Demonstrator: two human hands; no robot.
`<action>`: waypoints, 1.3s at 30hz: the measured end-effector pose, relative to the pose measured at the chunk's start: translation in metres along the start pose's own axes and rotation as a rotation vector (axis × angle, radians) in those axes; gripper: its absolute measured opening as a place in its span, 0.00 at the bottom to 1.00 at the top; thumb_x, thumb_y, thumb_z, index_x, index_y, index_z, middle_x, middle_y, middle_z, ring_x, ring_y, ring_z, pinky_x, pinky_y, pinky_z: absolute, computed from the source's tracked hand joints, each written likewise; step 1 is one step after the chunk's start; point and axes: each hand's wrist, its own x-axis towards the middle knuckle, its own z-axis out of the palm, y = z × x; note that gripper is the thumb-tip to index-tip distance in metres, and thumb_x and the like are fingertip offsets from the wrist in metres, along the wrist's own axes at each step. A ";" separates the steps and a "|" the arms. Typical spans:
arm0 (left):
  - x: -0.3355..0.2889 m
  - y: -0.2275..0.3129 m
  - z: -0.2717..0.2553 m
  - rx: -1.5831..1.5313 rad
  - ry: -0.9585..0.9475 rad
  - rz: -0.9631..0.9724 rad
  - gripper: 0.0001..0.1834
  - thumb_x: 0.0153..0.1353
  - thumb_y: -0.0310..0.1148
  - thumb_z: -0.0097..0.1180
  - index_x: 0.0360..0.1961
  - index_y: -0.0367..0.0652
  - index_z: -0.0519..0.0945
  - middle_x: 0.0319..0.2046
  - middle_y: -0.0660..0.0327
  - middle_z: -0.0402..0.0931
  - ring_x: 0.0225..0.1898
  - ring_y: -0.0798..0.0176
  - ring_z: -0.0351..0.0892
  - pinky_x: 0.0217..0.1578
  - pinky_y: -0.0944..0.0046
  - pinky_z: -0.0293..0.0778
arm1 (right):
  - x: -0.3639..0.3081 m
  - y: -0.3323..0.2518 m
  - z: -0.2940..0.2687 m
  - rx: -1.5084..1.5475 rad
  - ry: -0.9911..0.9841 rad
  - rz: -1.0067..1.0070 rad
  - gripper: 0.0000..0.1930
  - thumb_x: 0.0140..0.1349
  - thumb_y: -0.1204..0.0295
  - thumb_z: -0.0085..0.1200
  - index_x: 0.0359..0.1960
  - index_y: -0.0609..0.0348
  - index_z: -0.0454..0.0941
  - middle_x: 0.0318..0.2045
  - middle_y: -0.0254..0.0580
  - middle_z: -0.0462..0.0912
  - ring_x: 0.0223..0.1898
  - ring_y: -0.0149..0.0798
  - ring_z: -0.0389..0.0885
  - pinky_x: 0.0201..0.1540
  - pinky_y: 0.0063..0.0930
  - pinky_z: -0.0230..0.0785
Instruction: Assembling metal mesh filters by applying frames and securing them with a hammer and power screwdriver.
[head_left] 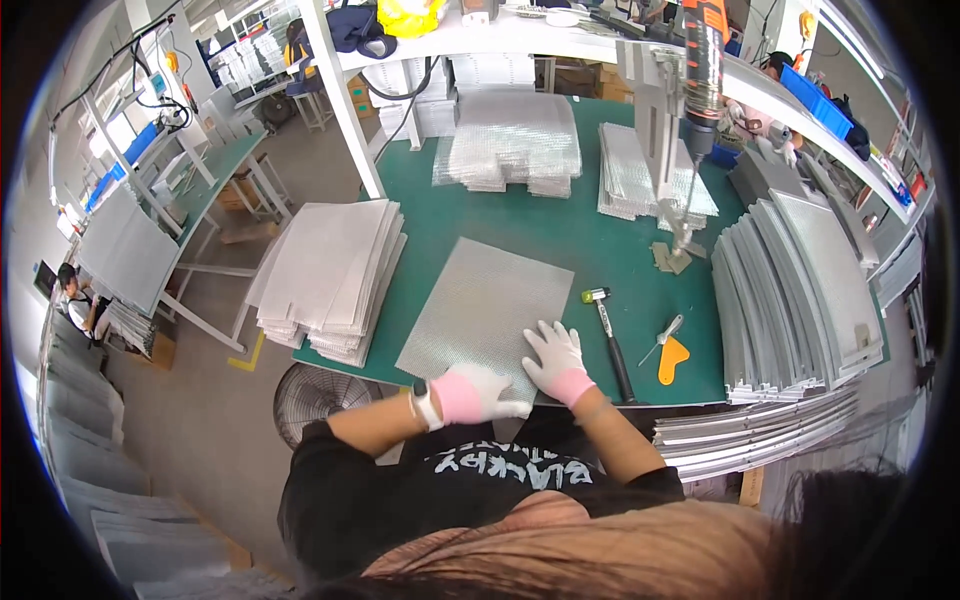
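Note:
A thin grey sheet with a fine mesh-like texture (485,305) lies at an angle on the green table in front of me. My right hand (555,358), in a white glove with a pink cuff, rests on its near right edge with the fingers spread. At the sheet's near edge is my left hand (485,393), gloved alike, its fingers stretched to the right; part of them is hard to make out. Right of the sheet lies a hammer (612,345) with a black handle and a green-yellow tip. Farther right are a small screwdriver (663,337) and an orange scraper (673,361).
Stacked pale sheets (330,265) stand at the table's left edge, and clear-wrapped ones (515,145) at the back. Many grey panels (790,290) lean at the right. A power driver (704,70) hangs over the table (430,215). A floor fan (320,400) stands below, at left.

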 end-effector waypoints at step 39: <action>-0.013 -0.092 0.076 -0.580 0.961 -0.447 0.32 0.58 0.33 0.63 0.62 0.35 0.68 0.38 0.54 0.80 0.32 0.62 0.79 0.37 0.64 0.76 | -0.010 -0.007 -0.050 0.636 0.293 0.329 0.48 0.57 0.73 0.61 0.75 0.62 0.42 0.47 0.54 0.81 0.30 0.37 0.81 0.35 0.28 0.76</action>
